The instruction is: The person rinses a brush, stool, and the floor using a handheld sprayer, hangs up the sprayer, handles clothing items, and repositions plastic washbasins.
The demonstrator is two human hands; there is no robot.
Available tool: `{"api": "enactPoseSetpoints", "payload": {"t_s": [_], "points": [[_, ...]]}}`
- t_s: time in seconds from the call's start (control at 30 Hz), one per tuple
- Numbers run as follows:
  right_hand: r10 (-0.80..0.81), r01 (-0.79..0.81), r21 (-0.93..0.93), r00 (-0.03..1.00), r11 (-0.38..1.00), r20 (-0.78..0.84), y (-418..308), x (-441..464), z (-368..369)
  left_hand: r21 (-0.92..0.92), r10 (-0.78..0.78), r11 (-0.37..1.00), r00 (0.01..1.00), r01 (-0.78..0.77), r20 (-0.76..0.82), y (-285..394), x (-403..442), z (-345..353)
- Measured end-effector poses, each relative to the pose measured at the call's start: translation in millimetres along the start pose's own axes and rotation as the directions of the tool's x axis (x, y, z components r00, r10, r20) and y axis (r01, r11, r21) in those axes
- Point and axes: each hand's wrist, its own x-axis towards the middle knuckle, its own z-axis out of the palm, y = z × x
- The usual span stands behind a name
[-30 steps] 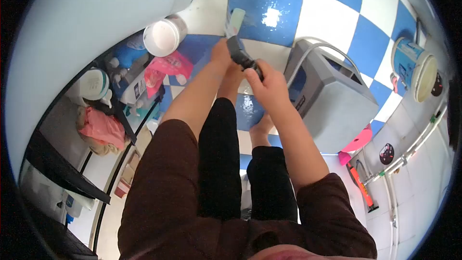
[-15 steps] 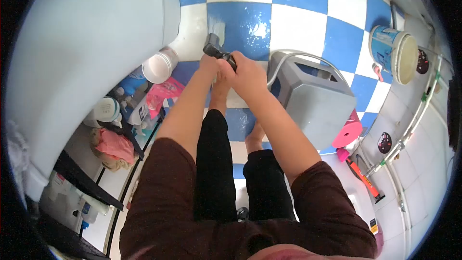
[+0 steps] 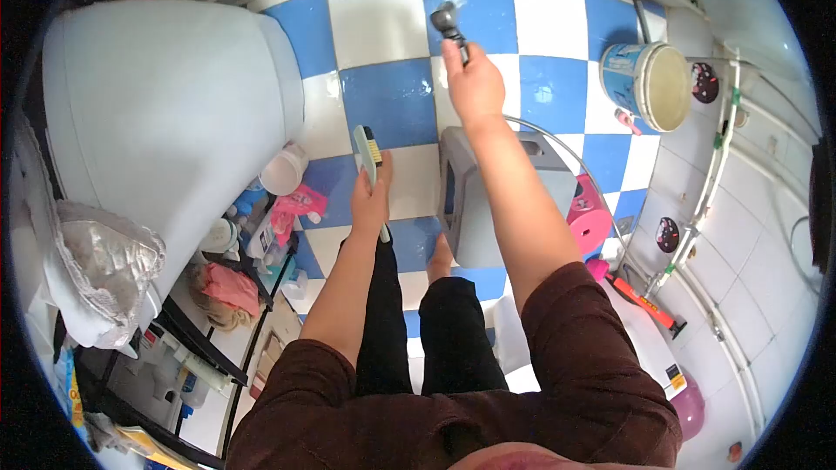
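My left hand point(image 3: 369, 200) is closed round a pale green brush point(image 3: 366, 152), whose bristles face right, above the tiles near my foot. In my right hand point(image 3: 475, 85) is the handle of a black shower head point(image 3: 446, 21), held out over the far blue and white floor point(image 3: 383, 104). A grey hose point(image 3: 570, 150) curves behind the grey stool point(image 3: 488, 209), below my right forearm. The floor tiles look wet and shiny.
A large pale appliance point(image 3: 174, 96) stands at the left, with a white tub point(image 3: 284, 170) and a pink bag point(image 3: 298, 209) beside it. To the right are a blue and white bucket point(image 3: 649, 85), a pink stool point(image 3: 590, 219) and wall pipes point(image 3: 714, 157).
My hands have moved apart: the right one carries the shower head forward and right, the left one holds the brush nearer my body. The view has shifted further forward over the floor.
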Motion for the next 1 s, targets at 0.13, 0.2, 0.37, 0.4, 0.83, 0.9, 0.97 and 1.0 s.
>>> {"api": "enactPoseSetpoints", "payload": {"t_s": [0.13,0.2,0.37,0.4,0.83,0.9,0.97,1.0], "points": [[-0.063,0.065,-0.014,0.990,0.998,0.126,9,-5,-10,-0.016,0.236,0.972,0.972,-0.236,0.008,-14,10,14],[-0.140,0.155,-0.057,0.967,0.986,0.213,7,-29,-10,-0.057,0.088,0.995,0.987,-0.081,0.137,4,8,11],[0.053,-0.049,-0.022,0.978,0.999,0.202,20,-84,-13,0.050,-0.082,0.996,0.978,0.074,0.194,13,-5,1],[0.049,-0.042,-0.038,0.978,0.998,0.204,26,-95,-12,0.030,-0.182,0.983,0.970,0.180,0.161,25,-15,-3],[-0.147,0.197,-0.044,0.844,0.979,0.516,55,-274,-26,-0.017,-0.361,0.933,0.932,0.361,-0.038,-32,-124,-46],[-0.160,0.224,-0.046,0.813,0.974,0.561,59,-298,-24,-0.170,-0.440,0.886,0.898,0.431,-0.016,-34,-153,-57],[-0.133,0.194,-0.043,0.802,0.980,0.582,55,-316,-22,-0.178,-0.503,0.856,0.862,0.486,-0.066,-19,-171,-66],[-0.136,0.184,-0.023,0.799,0.983,0.586,55,-325,-20,-0.143,-0.472,0.878,0.876,0.457,-0.101,-23,-177,-71]]}}
